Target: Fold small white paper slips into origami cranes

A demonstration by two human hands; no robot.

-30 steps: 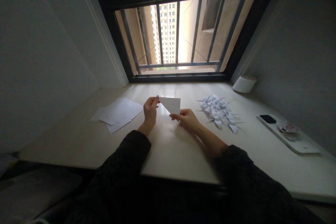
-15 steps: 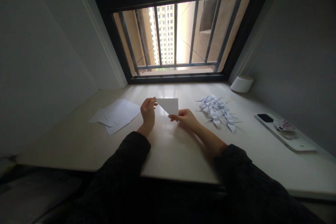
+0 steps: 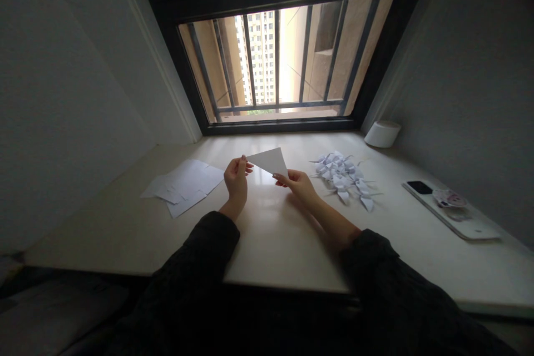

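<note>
A piece of white paper folded into a triangle [image 3: 269,160] is held up above the white ledge between both hands. My left hand [image 3: 237,178] pinches its left corner between thumb and fingers. At its lower right corner, my right hand [image 3: 300,186] grips it, thumb on the near face. Right of my right hand lies a pile of small white folded paper cranes [image 3: 340,175], with thin pointed ends sticking out. Several flat sheets of white paper [image 3: 189,183] overlap in a loose stack left of my left hand.
A white phone [image 3: 453,211] with a round pinkish grip lies on the right of the ledge [image 3: 267,256]. Behind it, a white round-topped object [image 3: 382,133] stands near the right wall. The barred window [image 3: 275,61] closes off the back.
The paper triangle has turned counterclockwise, its upper right corner now higher. My right hand has shifted slightly right and up; my left hand has barely moved.
</note>
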